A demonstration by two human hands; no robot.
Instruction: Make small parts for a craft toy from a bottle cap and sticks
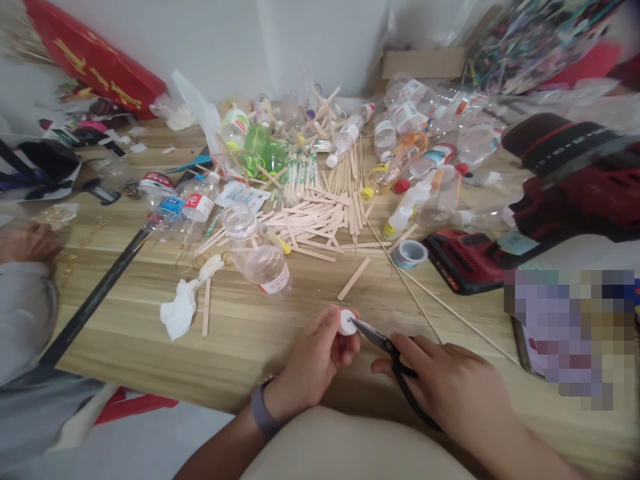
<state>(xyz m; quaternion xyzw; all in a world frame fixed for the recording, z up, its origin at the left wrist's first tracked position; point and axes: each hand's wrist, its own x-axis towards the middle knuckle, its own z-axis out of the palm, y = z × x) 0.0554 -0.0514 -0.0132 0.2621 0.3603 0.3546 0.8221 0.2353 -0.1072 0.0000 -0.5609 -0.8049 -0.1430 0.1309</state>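
My left hand (313, 360) pinches a small white bottle cap (346, 323) just above the near edge of the wooden table (240, 327). My right hand (450, 387) grips black scissors (385, 347), whose tip touches the cap. A clear plastic bottle (257, 253) with a red and white label lies on its side just beyond my left hand. A flat wooden stick (354, 279) lies near it.
A heap of wooden sticks (320, 213) and several empty bottles (415, 133) cover the far table. A red power tool (550, 213) sits right, a tape roll (410, 253) beside it. Crumpled white tissue (181, 308) and a black rod (95, 293) lie left. Another person's hand (25, 241) rests far left.
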